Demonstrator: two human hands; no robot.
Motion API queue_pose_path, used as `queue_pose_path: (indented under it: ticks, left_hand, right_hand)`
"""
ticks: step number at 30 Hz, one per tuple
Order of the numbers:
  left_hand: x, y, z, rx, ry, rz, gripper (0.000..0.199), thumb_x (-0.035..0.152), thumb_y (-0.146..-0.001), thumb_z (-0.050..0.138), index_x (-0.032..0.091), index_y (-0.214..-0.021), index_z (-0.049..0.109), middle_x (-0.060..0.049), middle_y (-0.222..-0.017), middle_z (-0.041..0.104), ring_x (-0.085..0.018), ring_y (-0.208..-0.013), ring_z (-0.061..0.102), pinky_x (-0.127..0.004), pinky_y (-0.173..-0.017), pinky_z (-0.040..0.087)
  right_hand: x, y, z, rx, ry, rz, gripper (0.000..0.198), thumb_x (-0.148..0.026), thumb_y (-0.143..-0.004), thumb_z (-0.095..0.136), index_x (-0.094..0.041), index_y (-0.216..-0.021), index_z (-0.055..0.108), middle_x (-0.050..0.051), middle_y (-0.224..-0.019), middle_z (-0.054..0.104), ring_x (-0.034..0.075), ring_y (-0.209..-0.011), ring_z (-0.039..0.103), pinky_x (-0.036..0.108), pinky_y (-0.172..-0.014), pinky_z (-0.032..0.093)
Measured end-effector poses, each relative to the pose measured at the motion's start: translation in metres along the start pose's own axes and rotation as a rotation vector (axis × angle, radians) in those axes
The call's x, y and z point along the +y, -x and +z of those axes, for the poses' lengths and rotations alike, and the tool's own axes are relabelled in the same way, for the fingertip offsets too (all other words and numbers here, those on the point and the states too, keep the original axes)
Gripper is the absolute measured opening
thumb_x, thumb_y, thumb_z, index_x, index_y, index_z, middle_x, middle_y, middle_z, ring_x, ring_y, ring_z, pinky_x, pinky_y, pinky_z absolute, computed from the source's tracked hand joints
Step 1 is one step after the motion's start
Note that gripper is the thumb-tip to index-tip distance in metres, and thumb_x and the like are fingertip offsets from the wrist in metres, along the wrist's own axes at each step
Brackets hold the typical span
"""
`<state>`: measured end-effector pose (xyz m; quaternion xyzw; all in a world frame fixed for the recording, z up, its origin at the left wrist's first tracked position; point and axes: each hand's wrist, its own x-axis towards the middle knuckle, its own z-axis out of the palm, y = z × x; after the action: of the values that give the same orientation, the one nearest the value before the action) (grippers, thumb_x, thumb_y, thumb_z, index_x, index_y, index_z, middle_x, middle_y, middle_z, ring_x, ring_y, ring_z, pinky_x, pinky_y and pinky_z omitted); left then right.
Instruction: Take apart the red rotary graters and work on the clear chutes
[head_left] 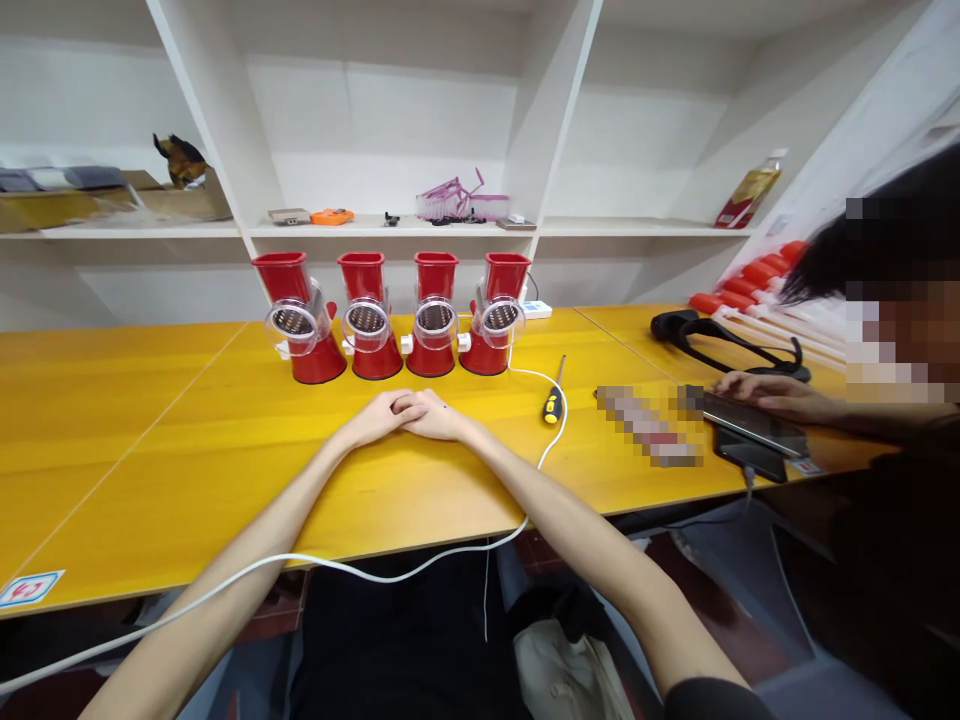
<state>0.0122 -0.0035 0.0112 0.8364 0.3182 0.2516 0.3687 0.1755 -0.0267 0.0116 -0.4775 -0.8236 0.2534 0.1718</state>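
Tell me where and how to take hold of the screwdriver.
Grip the screwdriver by its thick yellow-and-black handle, probably best from above and the left: the handle end points toward the wearer, while the white cable bows past its right side.

Four red graters (433, 345), row near back edge of bench (150, 430). Hands (431, 415) clasped before them. Screwdriver (553, 405) to right, beside white cable (390, 579) crossing front edge.

no text reads surely: the sticker (31, 590) at eight o'clock on the table (112, 400) bears red characters, unclear.
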Motion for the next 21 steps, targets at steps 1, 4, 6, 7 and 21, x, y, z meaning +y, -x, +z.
queue_pose_path:
  ticks: [1,4,6,7,21]
  left_hand:
    - [0.0,0.0,0.0,0.004,-0.005,-0.004,0.062,0.076,-0.083,0.059,0.015,-0.093,0.066,-0.007,-0.097,0.073,-0.027,-0.094,0.065,-0.037,-0.091,0.051]
    - [0.0,-0.001,0.0,0.011,-0.017,-0.008,0.061,0.076,-0.082,0.059,0.016,-0.09,0.065,-0.006,-0.093,0.072,-0.027,-0.092,0.064,-0.037,-0.089,0.051]
    - [0.0,-0.001,0.0,0.01,-0.02,-0.005,0.061,0.077,-0.083,0.059,0.016,-0.09,0.065,-0.006,-0.092,0.071,-0.027,-0.094,0.064,-0.037,-0.09,0.051]
    - [0.0,-0.001,0.0,0.01,-0.021,-0.003,0.061,0.077,-0.083,0.058,0.016,-0.09,0.065,-0.006,-0.093,0.071,-0.027,-0.094,0.064,-0.037,-0.091,0.051]
    - [-0.001,-0.002,0.001,0.01,-0.017,-0.001,0.06,0.075,-0.084,0.059,0.016,-0.091,0.066,-0.007,-0.095,0.072,-0.027,-0.095,0.065,-0.039,-0.095,0.05]
  right_hand:
    - [0.0,0.0,0.0,-0.002,-0.002,-0.002,0.034,-0.03,-0.094,0.055,-0.004,-0.112,0.068,0.005,-0.113,0.062,-0.004,-0.096,0.05,0.01,-0.1,0.044]
    - [-0.001,0.001,-0.001,-0.003,-0.006,-0.002,0.033,-0.028,-0.093,0.055,-0.004,-0.112,0.068,0.005,-0.115,0.062,-0.005,-0.094,0.049,0.009,-0.098,0.044]
    - [-0.002,0.001,-0.002,-0.001,-0.006,-0.002,0.033,-0.028,-0.093,0.055,-0.004,-0.112,0.068,0.006,-0.114,0.062,-0.005,-0.092,0.048,0.008,-0.097,0.043]
    - [-0.002,0.001,-0.002,0.001,-0.007,-0.003,0.033,-0.027,-0.093,0.055,-0.004,-0.112,0.068,0.006,-0.114,0.062,-0.005,-0.092,0.048,0.008,-0.096,0.043]
    - [0.009,-0.004,0.001,0.006,-0.013,-0.014,0.033,-0.028,-0.093,0.054,-0.005,-0.112,0.068,0.005,-0.117,0.062,-0.005,-0.094,0.049,0.008,-0.096,0.042]
